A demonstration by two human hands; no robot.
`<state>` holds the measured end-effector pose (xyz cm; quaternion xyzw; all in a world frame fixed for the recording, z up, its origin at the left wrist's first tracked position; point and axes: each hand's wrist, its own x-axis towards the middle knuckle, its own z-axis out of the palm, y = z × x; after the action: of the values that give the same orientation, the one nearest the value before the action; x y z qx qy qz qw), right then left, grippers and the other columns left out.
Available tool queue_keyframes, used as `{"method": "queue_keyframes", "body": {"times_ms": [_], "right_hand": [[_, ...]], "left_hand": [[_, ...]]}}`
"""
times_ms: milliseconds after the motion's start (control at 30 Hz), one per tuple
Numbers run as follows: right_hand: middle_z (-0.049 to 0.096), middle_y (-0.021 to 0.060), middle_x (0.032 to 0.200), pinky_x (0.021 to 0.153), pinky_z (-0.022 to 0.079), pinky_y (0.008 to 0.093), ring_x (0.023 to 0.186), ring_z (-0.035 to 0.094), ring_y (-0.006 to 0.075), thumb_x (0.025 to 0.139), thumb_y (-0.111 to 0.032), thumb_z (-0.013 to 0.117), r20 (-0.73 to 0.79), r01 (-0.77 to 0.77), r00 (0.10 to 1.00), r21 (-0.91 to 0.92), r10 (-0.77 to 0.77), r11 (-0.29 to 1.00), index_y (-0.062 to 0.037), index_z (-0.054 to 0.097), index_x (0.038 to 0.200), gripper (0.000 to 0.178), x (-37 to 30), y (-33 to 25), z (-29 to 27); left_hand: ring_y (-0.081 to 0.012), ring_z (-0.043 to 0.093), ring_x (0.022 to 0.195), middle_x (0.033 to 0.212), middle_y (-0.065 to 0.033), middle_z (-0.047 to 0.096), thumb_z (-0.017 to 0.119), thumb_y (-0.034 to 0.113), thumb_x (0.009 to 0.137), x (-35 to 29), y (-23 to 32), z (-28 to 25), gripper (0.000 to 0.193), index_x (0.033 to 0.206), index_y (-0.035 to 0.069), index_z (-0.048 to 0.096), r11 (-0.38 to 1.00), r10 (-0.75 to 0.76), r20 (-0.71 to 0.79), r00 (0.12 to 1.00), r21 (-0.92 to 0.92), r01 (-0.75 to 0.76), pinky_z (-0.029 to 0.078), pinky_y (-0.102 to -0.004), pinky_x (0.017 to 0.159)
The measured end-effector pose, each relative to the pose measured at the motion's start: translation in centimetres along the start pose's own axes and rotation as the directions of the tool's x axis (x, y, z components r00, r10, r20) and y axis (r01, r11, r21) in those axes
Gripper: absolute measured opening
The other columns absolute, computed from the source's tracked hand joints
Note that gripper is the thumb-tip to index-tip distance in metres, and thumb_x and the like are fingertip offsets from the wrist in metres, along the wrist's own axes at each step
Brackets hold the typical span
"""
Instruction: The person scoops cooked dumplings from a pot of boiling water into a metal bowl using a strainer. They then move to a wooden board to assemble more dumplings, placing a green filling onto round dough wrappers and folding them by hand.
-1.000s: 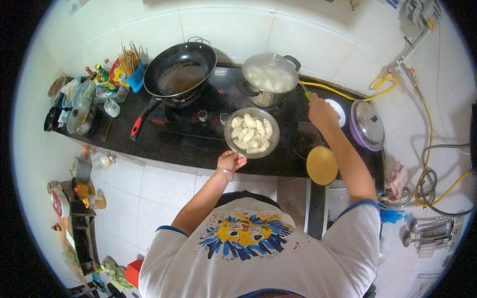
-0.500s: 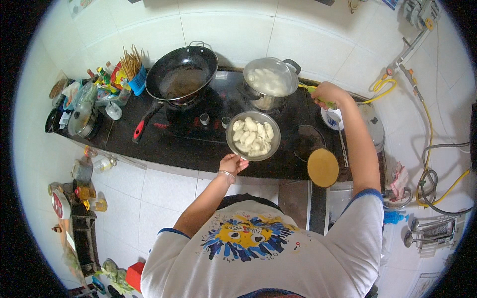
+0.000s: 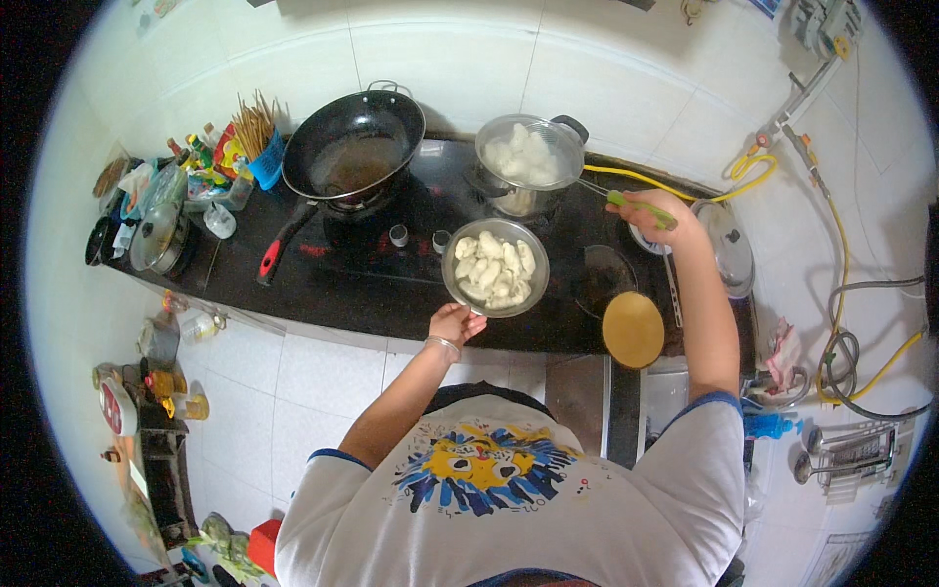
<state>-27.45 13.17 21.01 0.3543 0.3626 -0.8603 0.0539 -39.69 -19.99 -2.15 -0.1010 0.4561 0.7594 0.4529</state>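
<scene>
My left hand (image 3: 457, 324) grips the near rim of a round metal bowl (image 3: 541, 289) above the counter's front part. Pale dumplings (image 3: 494, 269) fill the bowl. My right hand (image 3: 655, 215) is wrapped round the green handle of a strainer (image 3: 616, 199), whose thin metal shaft points left to the pot. Over the steel pot (image 3: 514, 202) on the back of the cooktop, more dumplings (image 3: 523, 152) sit heaped in the strainer's round head. Steam blurs that area, so what lies deeper in the pot is hidden.
Left of the pot stands a black wok (image 3: 354, 147) with its red-tipped handle (image 3: 269, 262) toward me. A round tan board (image 3: 634, 330) overhangs the front edge. At right are a pot lid (image 3: 726, 249) and a yellow hose (image 3: 665, 181). Chopsticks (image 3: 256, 127) fill a blue holder.
My right hand has shifted slightly, its green handle now tilted with the shaft showing. The dumplings at the pot have risen into a heap. The bowl in my left hand has barely moved.
</scene>
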Motion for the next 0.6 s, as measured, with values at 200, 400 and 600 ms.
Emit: {"method": "queue_keyframes", "body": {"times_ms": [200, 400, 600], "right_hand": [[0.046, 0.0018, 0.066, 0.031, 0.032, 0.0155, 0.042, 0.039, 0.0044, 0.091, -0.017, 0.042, 0.144, -0.062, 0.989, 0.210, 0.032, 0.976, 0.0090, 0.034, 0.113, 0.035, -2.9, 1.7, 1.2], [0.046, 0.0017, 0.066, 0.031, 0.030, 0.0163, 0.041, 0.037, 0.0052, 0.091, -0.017, 0.042, 0.177, 0.005, 0.983, 0.282, -0.058, 0.959, 0.0098, 0.035, 0.112, 0.035, -4.5, 2.8, 1.9], [0.043, 0.0013, 0.066, 0.031, 0.031, 0.0158, 0.043, 0.039, 0.0054, 0.092, -0.016, 0.040, 0.224, -0.015, 0.973, 0.306, -0.057, 0.952, 0.0076, 0.030, 0.120, 0.038, -5.6, 3.1, 2.1]], "left_hand": [[-0.0262, 0.061, 0.067, 0.074, -0.0114, 0.054, 0.046, 0.004, 0.086, 0.0, 0.1, 0.0, 0.005, 0.081, 0.003, 0.045, 1.000, 0.000, 0.005, 1.000, -0.001, 0.000, 0.054, -0.0423, 0.068], [-0.0269, 0.062, 0.069, 0.075, -0.0118, 0.054, 0.046, 0.004, 0.086, 0.5, -0.2, -0.2, 0.003, 0.084, 0.003, 0.044, 1.000, -0.003, 0.012, 1.000, 0.004, 0.003, 0.054, -0.0428, 0.069], [-0.0283, 0.062, 0.069, 0.074, -0.0120, 0.055, 0.047, 0.003, 0.086, 0.6, -0.2, -0.3, 0.002, 0.084, 0.003, 0.046, 1.000, 0.008, 0.003, 1.000, -0.002, -0.008, 0.054, -0.0442, 0.067]]}}
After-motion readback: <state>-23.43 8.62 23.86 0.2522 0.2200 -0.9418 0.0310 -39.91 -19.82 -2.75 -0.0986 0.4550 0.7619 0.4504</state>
